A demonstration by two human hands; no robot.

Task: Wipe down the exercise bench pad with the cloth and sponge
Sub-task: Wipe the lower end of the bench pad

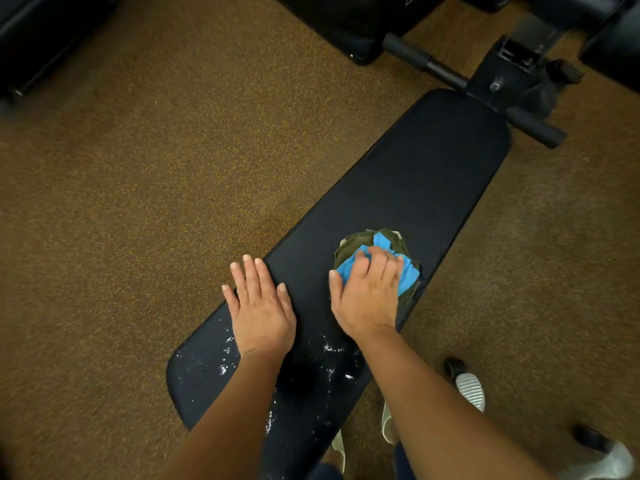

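Note:
A long black bench pad (408, 188) runs from the lower middle up to the right. White powdery specks lie on its near end. My right hand (367, 292) presses down on a crumpled blue and dark green cloth (381, 242) near the pad's right edge, fingers bent over the bundle. My left hand (258, 303) rests flat on the pad's left edge, fingers straight. I cannot make out a separate sponge; it may be inside the bundle.
The bench frame with its padded rollers (533, 128) stands at the upper right. Dark gym equipment (346, 26) lines the top edge. Speckled brown flooring (138, 202) surrounds the bench. Light shoes (469, 389) show at the lower right.

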